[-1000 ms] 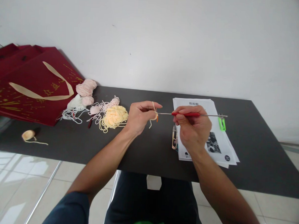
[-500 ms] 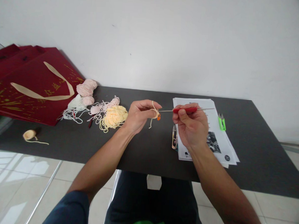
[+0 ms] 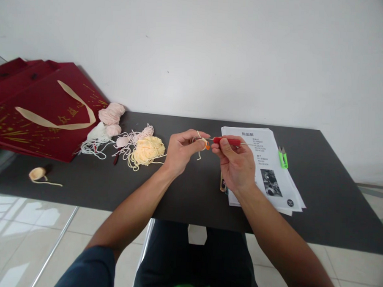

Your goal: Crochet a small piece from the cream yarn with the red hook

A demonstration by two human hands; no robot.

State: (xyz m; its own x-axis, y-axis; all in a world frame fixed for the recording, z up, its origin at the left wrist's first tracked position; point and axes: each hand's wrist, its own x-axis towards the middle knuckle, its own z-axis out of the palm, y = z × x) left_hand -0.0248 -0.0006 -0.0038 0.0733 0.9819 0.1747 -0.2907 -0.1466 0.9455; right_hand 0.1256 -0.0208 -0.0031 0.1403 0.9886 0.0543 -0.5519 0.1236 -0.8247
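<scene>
My left hand pinches a small piece of cream crochet work, with an orange stitch marker on it and a short yarn tail hanging below. A strand of yarn loops over the left index finger. In my right hand is a crochet hook with a red handle, held level with fingers and thumb. Its metal shaft reaches left to the crochet piece and lies against it by the left fingertips; the hook's exact tip is hard to make out.
Left of my hands lie a yellow yarn ball, pink yarn, white yarn and a small cream crocheted cup. Dark red gift bags stand at far left. Printed sheets and green thread snips lie right.
My right hand and the hook have moved left, bringing the hook's shaft further across the crochet piece. The left hand has shifted slightly right.
</scene>
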